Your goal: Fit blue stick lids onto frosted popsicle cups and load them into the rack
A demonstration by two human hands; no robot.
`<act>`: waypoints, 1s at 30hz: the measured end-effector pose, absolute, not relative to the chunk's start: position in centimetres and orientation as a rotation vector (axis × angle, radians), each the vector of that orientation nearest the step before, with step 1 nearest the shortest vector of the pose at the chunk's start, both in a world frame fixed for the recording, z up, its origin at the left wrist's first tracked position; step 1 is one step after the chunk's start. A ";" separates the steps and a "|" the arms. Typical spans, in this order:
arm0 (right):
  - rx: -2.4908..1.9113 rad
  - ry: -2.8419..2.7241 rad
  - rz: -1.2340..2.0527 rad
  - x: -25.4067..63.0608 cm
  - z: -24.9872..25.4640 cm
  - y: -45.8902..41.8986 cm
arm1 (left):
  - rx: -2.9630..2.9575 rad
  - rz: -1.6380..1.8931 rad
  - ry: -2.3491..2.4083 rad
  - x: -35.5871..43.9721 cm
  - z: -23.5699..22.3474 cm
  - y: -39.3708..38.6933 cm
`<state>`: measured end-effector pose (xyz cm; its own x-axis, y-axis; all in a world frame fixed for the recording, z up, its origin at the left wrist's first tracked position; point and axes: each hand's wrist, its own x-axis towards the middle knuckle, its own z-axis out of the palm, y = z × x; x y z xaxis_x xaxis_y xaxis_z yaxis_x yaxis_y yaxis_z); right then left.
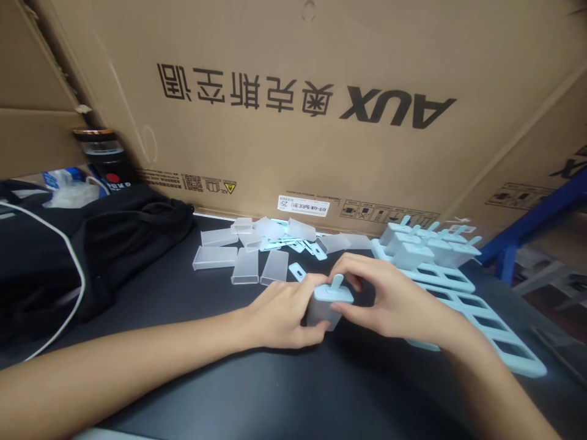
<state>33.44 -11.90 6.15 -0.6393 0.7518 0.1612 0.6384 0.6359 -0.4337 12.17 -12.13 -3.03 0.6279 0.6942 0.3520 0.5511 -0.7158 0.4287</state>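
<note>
Our left hand (287, 315) grasps a small mold (321, 313) upright, its fingers and thumb wrapped around the body. The mold is a narrow box of cloudy, see-through plastic. A pale blue lid (324, 294) with rounded corners caps it, and a short blue handle (337, 282) stands up from the lid's middle. It is between our two hands, over the black table (220, 391); we cannot tell whether its base touches down. Our right hand (389, 299) has its thumb at the lid's near edge and its forefinger bent toward the far side, but we cannot tell whether they pinch. Beyond our left hand lie loose cloudy cases (246, 267); to the right, similar capped molds (413, 255) stand in a pale blue rack (527, 365).
</note>
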 end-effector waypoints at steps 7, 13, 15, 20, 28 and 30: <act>-1.235 -2.589 0.492 34.3 6.9 -12.4 | 2.522 0.790 0.941 12.2 -3.4 -12.0; -1.280 -2.630 0.477 36.8 7.5 -12.0 | 2.465 0.842 0.900 12.2 -3.5 -11.9; -1.306 -2.556 0.354 39.6 8.2 -11.8 | 2.452 0.851 0.877 12.2 -3.4 -12.0; -1.988 -2.007 -0.145 48.6 10.1 -11.2 | 2.531 0.810 0.871 12.1 -3.0 -12.2; -2.662 -1.334 -0.435 52.0 8.2 -9.4 | 2.632 0.762 0.848 12.3 -3.0 -12.2; -2.660 -1.301 -0.419 51.9 7.6 -9.2 | 2.646 0.761 0.847 12.3 -3.0 -12.2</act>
<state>51.89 -9.19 7.62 0.5844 0.7486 0.3131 0.7908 -0.6119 -0.0128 12.30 -12.18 -2.98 0.6928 0.5994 0.4010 0.4629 -0.7960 0.3901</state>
